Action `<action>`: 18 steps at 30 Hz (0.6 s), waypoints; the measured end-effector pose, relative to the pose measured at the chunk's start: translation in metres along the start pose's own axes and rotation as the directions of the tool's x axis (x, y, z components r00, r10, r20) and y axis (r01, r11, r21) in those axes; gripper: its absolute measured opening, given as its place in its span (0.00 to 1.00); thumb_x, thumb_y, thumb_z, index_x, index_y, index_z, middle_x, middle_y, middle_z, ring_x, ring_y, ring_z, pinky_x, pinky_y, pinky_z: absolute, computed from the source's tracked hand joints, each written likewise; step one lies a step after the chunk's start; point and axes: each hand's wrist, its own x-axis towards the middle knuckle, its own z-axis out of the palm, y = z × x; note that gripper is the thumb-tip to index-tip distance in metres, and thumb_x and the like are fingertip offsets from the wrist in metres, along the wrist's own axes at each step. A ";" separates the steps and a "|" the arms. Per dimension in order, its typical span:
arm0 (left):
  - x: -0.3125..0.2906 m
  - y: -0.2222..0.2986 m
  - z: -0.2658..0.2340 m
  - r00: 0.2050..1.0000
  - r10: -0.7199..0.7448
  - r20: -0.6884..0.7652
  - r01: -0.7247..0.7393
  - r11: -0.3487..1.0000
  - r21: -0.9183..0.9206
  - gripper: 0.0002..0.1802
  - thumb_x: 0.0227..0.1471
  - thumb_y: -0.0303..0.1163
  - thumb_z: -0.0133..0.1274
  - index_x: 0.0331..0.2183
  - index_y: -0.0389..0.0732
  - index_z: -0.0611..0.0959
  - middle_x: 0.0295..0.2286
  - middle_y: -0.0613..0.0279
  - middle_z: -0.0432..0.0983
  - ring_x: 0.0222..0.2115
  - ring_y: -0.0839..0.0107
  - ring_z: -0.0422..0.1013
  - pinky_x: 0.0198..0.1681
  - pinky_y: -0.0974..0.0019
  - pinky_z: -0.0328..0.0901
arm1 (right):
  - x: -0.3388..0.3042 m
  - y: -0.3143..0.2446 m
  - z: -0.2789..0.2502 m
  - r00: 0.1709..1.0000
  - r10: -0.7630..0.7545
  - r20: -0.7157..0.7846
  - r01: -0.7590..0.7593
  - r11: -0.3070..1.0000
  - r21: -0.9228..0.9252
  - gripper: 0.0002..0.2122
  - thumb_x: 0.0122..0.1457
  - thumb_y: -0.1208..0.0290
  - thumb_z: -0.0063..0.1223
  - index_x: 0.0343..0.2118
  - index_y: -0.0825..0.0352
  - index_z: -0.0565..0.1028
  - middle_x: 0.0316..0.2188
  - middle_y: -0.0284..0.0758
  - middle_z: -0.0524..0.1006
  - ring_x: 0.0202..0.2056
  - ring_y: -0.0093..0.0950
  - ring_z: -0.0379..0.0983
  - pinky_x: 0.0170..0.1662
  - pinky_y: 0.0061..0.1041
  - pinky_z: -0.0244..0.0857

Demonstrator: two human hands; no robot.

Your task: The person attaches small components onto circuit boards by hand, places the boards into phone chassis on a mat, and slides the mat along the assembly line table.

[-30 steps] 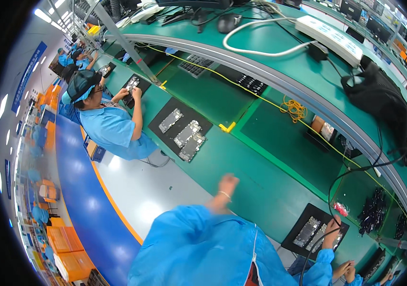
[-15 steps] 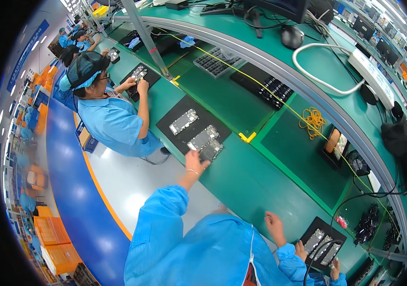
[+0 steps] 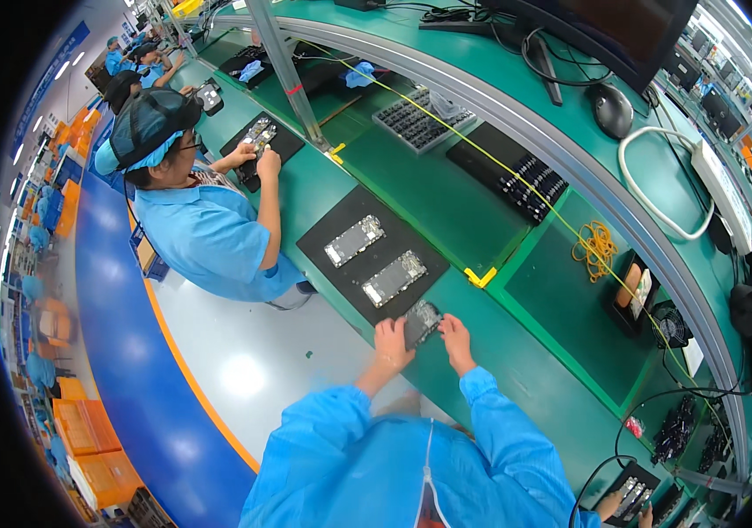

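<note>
An opened phone body (image 3: 421, 324) with bare parts at its upper end is held at the mat's near right edge. My left hand (image 3: 391, 347) has its fingers closed on the phone's left side. At the phone's right end my right hand (image 3: 458, 343) is closed, fingertips pinched at its edge. On the black mat (image 3: 323, 235) lie two similar opened phones: one (image 3: 354, 241) farther away, another (image 3: 394, 278) close to the held one, slightly apart from it.
At left a co-worker in blue (image 3: 209, 220) handles a phone on another mat (image 3: 286, 145). Another person's hands touch a black tray (image 3: 631, 493) at lower right. Beyond the green bench (image 3: 517, 374) are a metal rail, a yellow cord, orange bands (image 3: 597, 250) and a black tray (image 3: 530, 180).
The held phone has moved off its neighbour to the right and nearer me. My right hand has come from the right to its edge. The view has shifted.
</note>
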 end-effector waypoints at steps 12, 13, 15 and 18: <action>-0.142 -0.058 -0.062 0.979 -0.205 0.000 0.185 0.886 -0.425 0.44 0.25 0.38 0.65 0.45 0.34 0.63 0.37 0.51 0.60 0.39 0.59 0.61 0.44 0.61 0.60 | 0.060 -0.038 0.076 0.882 0.470 0.040 -0.464 0.850 0.250 0.19 0.50 0.57 0.55 0.36 0.68 0.70 0.27 0.32 0.67 0.28 0.22 0.64 0.35 0.25 0.64; -0.145 -0.061 -0.065 0.978 -0.209 -0.001 0.189 0.887 -0.422 0.44 0.25 0.38 0.65 0.45 0.34 0.63 0.37 0.51 0.60 0.39 0.59 0.61 0.44 0.61 0.60 | 0.057 -0.039 0.077 0.881 0.471 0.045 -0.466 0.849 0.250 0.19 0.50 0.57 0.55 0.36 0.68 0.70 0.27 0.32 0.67 0.28 0.22 0.64 0.35 0.25 0.64; -0.146 -0.067 -0.074 0.963 -0.264 -0.045 0.220 0.875 -0.431 0.43 0.27 0.37 0.65 0.45 0.33 0.63 0.38 0.51 0.60 0.41 0.58 0.60 0.45 0.60 0.59 | 0.054 -0.036 0.074 0.888 0.444 0.115 -0.458 0.872 0.172 0.20 0.48 0.61 0.57 0.36 0.73 0.68 0.23 0.33 0.68 0.24 0.22 0.64 0.27 0.23 0.65; -0.124 -0.070 -0.086 0.979 -0.183 -0.092 0.137 0.918 -0.373 0.42 0.27 0.38 0.65 0.45 0.34 0.63 0.38 0.51 0.61 0.40 0.59 0.60 0.44 0.60 0.58 | 0.033 -0.015 0.037 0.914 0.385 0.130 -0.401 0.904 0.147 0.15 0.49 0.63 0.56 0.30 0.71 0.68 0.22 0.33 0.68 0.21 0.21 0.64 0.22 0.20 0.64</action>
